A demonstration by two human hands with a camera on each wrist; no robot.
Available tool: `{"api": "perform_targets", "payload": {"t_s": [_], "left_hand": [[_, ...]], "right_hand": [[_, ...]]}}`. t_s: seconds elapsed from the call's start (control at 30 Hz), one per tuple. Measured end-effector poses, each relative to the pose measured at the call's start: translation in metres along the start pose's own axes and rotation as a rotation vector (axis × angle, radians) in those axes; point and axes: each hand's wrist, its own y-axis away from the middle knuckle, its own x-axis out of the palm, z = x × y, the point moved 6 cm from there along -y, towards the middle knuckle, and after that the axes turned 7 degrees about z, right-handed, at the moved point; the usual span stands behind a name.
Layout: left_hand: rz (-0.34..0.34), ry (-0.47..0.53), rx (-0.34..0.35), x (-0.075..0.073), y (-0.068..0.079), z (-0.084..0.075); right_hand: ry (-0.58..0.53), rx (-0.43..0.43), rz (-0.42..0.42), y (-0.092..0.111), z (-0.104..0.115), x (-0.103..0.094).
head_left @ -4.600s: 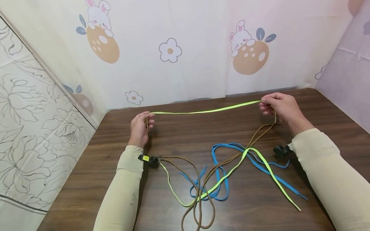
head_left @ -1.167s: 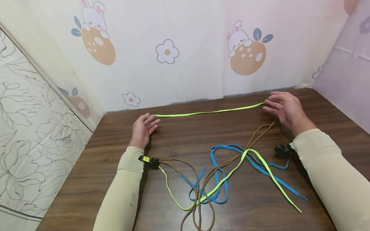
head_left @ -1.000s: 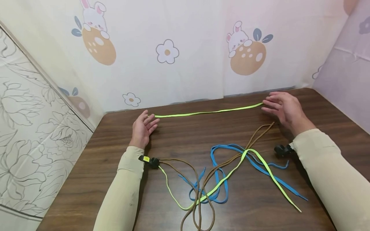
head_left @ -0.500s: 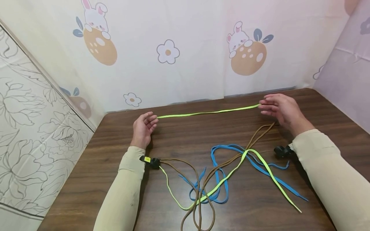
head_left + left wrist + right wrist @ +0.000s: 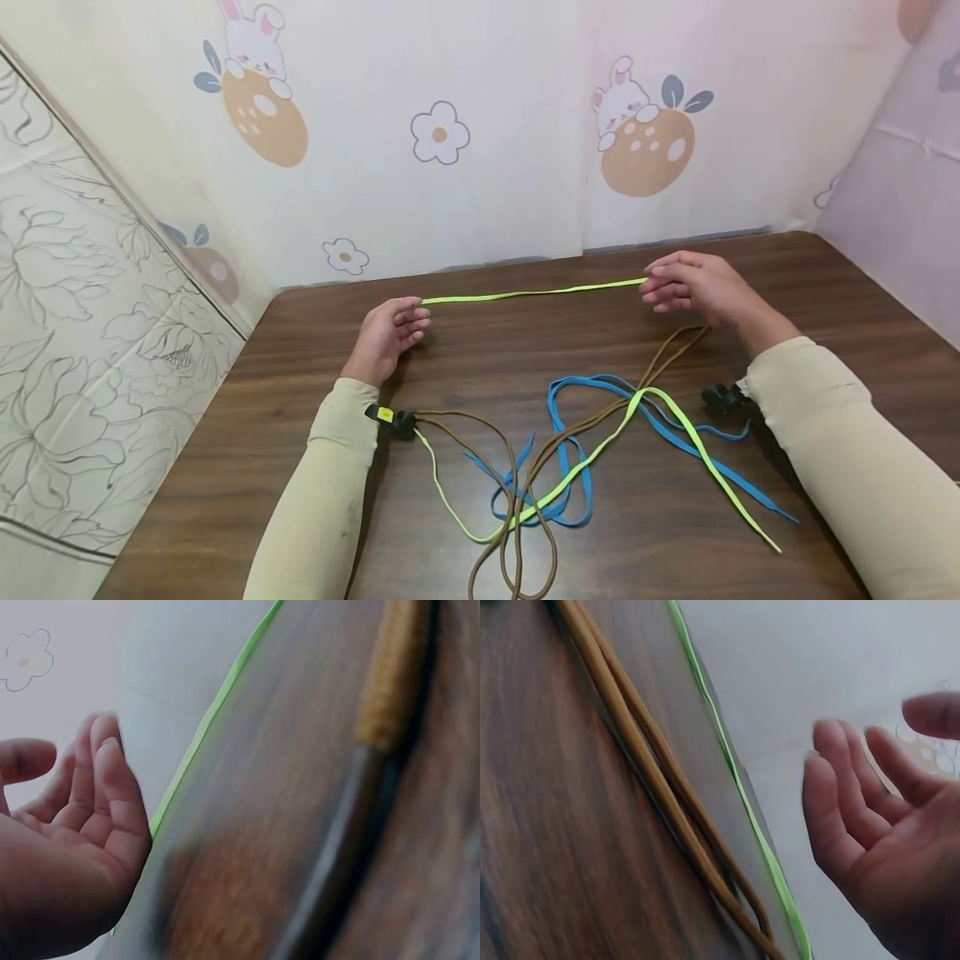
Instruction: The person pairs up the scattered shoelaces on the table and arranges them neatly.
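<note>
Straight green lace (image 5: 532, 292) stretches between left hand (image 5: 381, 337) and right hand (image 5: 701, 287) in the head view, ends hidden; a careless brush from either could kink it. Left wrist: empty, fingers loosely bent, thumb apart. Right wrist: likewise empty, loosely cupped; brown lace (image 5: 660, 784) near it could be dragged by a low sweep.

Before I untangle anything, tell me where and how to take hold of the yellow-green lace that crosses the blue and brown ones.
I'd pinch the yellow-green lace by its near right tail, using the right hand, from above and the right. Past the blue lacing, that tail runs straight and uncovered; farther left, brown cords cross it.
</note>
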Motion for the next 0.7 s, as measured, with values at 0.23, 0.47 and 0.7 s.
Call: {"api": "perform_targets", "payload": {"t_s": [0.23, 0.47, 0.7], "left_hand": [[0.018, -0.051, -0.038, 0.002, 0.002, 0.004], [0.027, -0.083, -0.05, 0.007, -0.001, 0.004], [0.059, -0.122, -0.058, 0.01, -0.003, 0.001]], "right_hand": [[0.144, -0.032, 0.018, -0.003, 0.002, 0.017], [0.229, -0.008, 0.12, -0.003, 0.001, 0.032], [0.388, 0.022, 0.26, -0.004, 0.003, 0.051]]}}
